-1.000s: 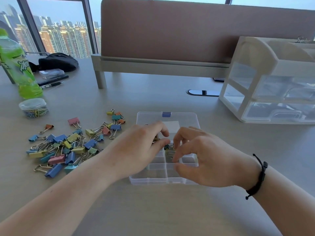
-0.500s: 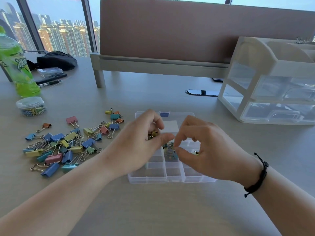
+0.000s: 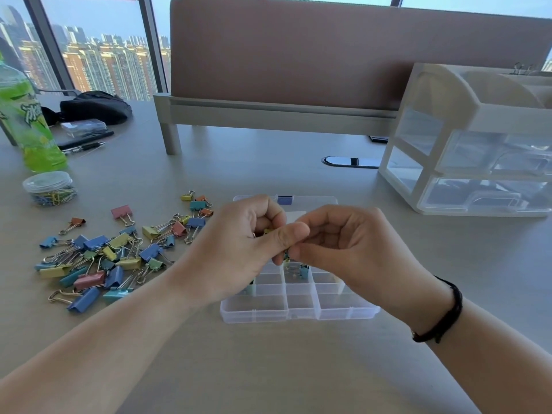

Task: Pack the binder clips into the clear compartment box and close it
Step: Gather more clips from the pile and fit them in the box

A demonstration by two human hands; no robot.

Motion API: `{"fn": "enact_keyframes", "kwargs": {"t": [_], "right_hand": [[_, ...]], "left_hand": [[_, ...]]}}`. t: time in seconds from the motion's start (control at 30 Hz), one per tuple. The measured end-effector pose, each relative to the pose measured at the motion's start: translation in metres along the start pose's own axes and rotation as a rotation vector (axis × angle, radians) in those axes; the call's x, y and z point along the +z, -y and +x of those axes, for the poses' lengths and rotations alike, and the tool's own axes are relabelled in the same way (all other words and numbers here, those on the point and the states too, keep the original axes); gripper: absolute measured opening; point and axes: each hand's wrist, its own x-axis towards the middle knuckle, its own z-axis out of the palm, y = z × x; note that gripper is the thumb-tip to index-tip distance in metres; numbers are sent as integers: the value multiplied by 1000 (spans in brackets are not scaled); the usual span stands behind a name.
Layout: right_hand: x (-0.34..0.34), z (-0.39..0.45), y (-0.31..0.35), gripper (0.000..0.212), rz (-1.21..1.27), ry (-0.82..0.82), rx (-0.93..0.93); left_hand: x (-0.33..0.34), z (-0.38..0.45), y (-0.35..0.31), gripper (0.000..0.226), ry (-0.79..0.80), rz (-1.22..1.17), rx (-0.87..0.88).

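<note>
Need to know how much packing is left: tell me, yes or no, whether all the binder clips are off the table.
No: a heap of binder clips lies on the table left of the compartment box.

Open tabletop (image 3: 268,369) is seen in front of the clear compartment box (image 3: 298,306), between the two forearms. The way to the box's left is blocked by a scattered heap of binder clips (image 3: 113,258); beyond it a tub of paper clips (image 3: 49,188) and a green bottle (image 3: 27,121) are stood. The right side is closed off by a white drawer unit (image 3: 478,144), well apart from the box. The far side is walled by a desk partition (image 3: 328,55). The space directly above the box is occupied by the left hand (image 3: 239,252) and right hand (image 3: 352,249).
</note>
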Motion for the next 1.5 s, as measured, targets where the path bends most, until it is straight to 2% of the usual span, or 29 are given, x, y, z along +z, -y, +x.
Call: {"fn": "enact_keyframes", "kwargs": {"t": [0.23, 0.33, 0.47, 0.53, 0.63, 0.77, 1.03, 1.17, 1.27, 1.37, 1.5], "right_hand": [[-3, 3, 0, 12, 42, -87, 104], [-4, 5, 1, 17, 132, -98, 106], [-2, 3, 2, 8, 72, -70, 86], [-2, 3, 1, 7, 39, -64, 101], [-2, 4, -1, 9, 41, -53, 135], [-2, 3, -1, 11, 70, -38, 138], [0, 3, -3, 11, 5, -59, 75], [1, 3, -5, 12, 45, -67, 67], [0, 3, -3, 15, 68, -93, 37], [-3, 4, -2, 17, -76, -152, -17], [-3, 3, 0, 18, -167, -115, -3]], "left_hand": [[0, -2, -1, 22, 31, 144, -11], [-2, -1, 2, 18, -18, 194, -20], [-3, -1, 2, 10, -72, 273, -3], [-3, -2, 1, 7, -15, 285, -22], [-6, -4, -2, 18, 111, 277, -52], [-11, -5, -4, 19, 152, 276, -49], [-15, -3, -4, 13, 206, 122, -88], [-14, -2, -3, 11, 173, 169, -74], [-14, -1, -2, 12, 153, 105, -87], [-16, 0, -3, 18, 139, -15, -125], [-14, -1, -6, 22, 178, -102, -159]]}}
